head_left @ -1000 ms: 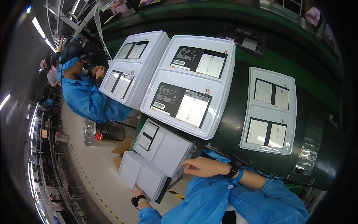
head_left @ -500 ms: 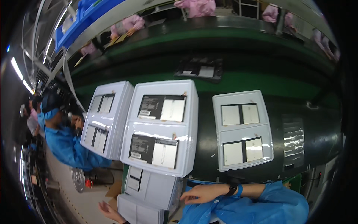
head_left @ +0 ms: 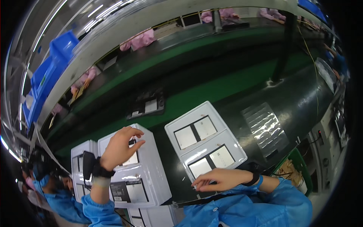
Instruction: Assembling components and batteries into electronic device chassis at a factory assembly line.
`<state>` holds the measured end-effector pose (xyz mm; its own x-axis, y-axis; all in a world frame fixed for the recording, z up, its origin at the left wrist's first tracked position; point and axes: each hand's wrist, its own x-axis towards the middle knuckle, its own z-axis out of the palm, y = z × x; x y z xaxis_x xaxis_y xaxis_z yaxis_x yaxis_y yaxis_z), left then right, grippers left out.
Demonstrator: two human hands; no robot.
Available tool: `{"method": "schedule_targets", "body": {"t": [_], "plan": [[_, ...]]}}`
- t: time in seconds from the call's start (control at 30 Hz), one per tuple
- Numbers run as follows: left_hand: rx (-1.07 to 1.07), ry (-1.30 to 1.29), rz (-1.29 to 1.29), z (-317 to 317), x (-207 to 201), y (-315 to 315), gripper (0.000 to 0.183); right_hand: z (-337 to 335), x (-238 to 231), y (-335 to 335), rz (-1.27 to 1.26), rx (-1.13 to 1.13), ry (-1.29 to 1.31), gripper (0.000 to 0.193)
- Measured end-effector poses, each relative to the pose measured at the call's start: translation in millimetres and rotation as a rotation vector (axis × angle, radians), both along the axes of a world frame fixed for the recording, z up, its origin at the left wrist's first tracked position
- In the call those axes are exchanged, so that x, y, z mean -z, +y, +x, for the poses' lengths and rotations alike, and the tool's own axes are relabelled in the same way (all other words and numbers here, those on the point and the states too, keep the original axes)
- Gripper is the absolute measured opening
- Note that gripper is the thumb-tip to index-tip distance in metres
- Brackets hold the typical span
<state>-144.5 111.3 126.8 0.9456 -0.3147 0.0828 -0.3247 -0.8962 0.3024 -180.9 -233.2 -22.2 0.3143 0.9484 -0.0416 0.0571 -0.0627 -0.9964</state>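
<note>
My left hand (head_left: 123, 146) is over the far half of a tall stack of white plastic trays (head_left: 154, 162), thumb and fingers apart, with nothing seen in it. It partly covers a flat battery pack there. Another black and silver battery pack (head_left: 135, 191) lies in the top tray's near half. My right hand (head_left: 223, 179) hovers by the near edge of a separate white tray (head_left: 202, 148), fingers loosely stretched and no object in them. That tray holds a far battery pack (head_left: 206, 128) and a near battery pack (head_left: 222, 156), the latter close to my right fingertips.
Another tray stack (head_left: 89, 145) stands at the left, beside a co-worker in blue (head_left: 62, 202). A dark device part (head_left: 147, 104) lies on the green conveyor belt (head_left: 189, 99). A clear ridged sheet (head_left: 264, 128) and a green bin (head_left: 298, 172) are at the right. People in pink sit opposite.
The view has swung to the right, so the trays appear lower and further left. My left hand has risen from beside the lower stack to above the middle stack. My right hand is now nearer the separate tray.
</note>
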Motion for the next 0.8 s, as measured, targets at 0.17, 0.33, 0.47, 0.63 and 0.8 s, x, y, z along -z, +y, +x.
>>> {"method": "schedule_targets", "body": {"t": [0.17,0.33,0.47,0.63,0.8], "plan": [[-0.300,0.471,0.208,33.9,-5.5,57.6,0.043,15.0,2.0,-58.2,0.030,0.386,-0.048,0.031],[-0.247,0.164,0.178,-25.8,24.8,100.6,0.077,38.7,2.8,-63.1,0.052,0.374,-0.008,0.030],[-0.232,0.040,0.159,-33.6,34.8,112.6,0.078,62.1,-20.2,-29.6,0.004,0.218,-0.112,0.030],[-0.426,-0.103,-0.223,-23.5,7.9,73.4,0.055,71.9,-46.6,16.9,0.108,0.176,-0.185,0.036],[-0.203,0.065,-0.643,18.3,8.3,-3.6,0.037,83.3,-54.4,72.7,0.531,0.691,0.022,0.030]]}}
